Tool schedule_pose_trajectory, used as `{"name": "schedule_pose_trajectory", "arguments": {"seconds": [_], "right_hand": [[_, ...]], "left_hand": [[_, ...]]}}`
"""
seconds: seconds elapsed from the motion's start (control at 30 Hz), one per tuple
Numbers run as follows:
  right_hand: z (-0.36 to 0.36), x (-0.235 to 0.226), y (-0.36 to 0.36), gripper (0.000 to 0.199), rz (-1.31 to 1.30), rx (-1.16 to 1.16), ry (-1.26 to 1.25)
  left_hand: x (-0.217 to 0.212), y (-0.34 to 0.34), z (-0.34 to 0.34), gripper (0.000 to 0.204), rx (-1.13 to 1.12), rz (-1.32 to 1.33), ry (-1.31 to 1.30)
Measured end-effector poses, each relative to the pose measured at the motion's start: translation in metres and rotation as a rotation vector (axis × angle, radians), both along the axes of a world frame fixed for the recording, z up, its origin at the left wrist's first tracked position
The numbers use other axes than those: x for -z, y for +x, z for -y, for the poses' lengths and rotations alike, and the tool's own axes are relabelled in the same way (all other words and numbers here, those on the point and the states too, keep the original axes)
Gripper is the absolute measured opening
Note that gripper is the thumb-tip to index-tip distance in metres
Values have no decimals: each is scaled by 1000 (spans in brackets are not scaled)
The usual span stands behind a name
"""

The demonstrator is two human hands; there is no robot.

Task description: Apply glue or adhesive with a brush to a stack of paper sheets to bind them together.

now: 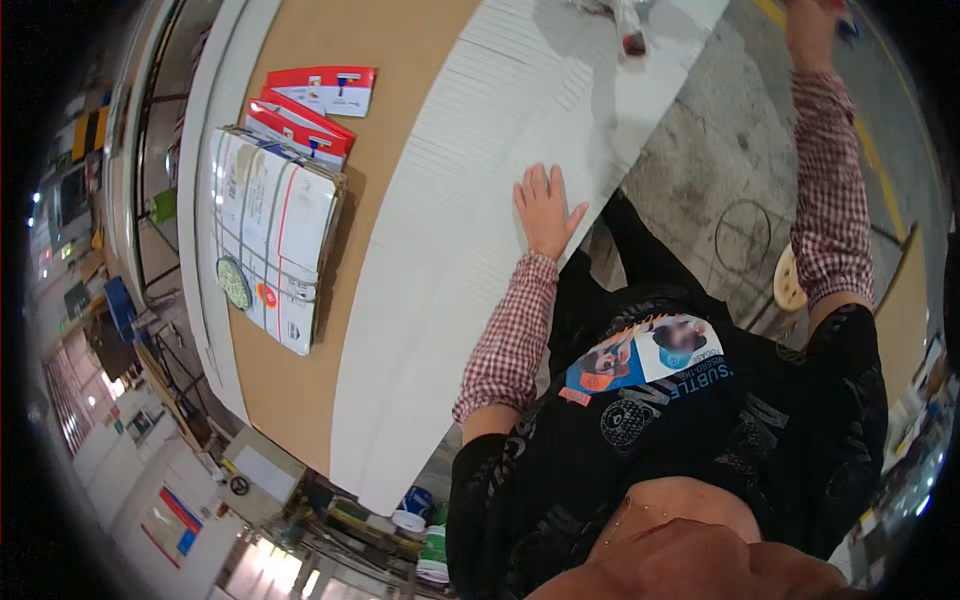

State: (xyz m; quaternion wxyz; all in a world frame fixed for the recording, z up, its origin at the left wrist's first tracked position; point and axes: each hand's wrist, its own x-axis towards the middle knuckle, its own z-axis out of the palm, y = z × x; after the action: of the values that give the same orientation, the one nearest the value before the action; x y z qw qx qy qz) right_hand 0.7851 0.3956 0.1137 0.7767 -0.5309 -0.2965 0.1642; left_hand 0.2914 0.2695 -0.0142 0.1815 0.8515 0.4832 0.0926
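Note:
My left hand (545, 208) lies flat, fingers spread, on a long white sheet (440, 230) with ribbed lines across it. My right hand (810, 38) is stretched far out to the upper right, partly cut off by the picture's edge. Its fingers look closed around something small with red and dark blue parts, too cropped to name. Beyond my left hand, at the top of the sheet, lies a crumpled clear plastic wrapping (622, 18) with a dark reddish end.
Left of the sheet, on brown board (365, 180), sits a tied bundle of white flat packages (265, 215). Several red-and-white printed packets (320, 90) lie above it. A concrete floor (720, 130) with a thin dark ring (742, 235) shows at right. Buckets (408, 522) stand below the table.

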Motion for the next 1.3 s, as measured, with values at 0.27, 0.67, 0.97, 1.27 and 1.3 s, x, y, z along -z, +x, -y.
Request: {"name": "schedule_pose_trajectory", "arguments": {"seconds": [0.27,0.67,0.97,1.27,1.3], "right_hand": [[218,6,-162,28,-415,-253,-167],[261,52,-266,14,148,-338,-565],[247,67,-273,12,204,-306,-544],[247,67,-285,11,223,-259,-499],[246,70,-287,11,245,-278,-518]], "left_hand": [[0,12,6,76,113,-36,24],[8,7,3,52,224,17,80],[1,8,-2,33,262,12,182],[-6,8,-2,33,266,-25,175],[-6,9,-4,33,267,-24,175]]}}
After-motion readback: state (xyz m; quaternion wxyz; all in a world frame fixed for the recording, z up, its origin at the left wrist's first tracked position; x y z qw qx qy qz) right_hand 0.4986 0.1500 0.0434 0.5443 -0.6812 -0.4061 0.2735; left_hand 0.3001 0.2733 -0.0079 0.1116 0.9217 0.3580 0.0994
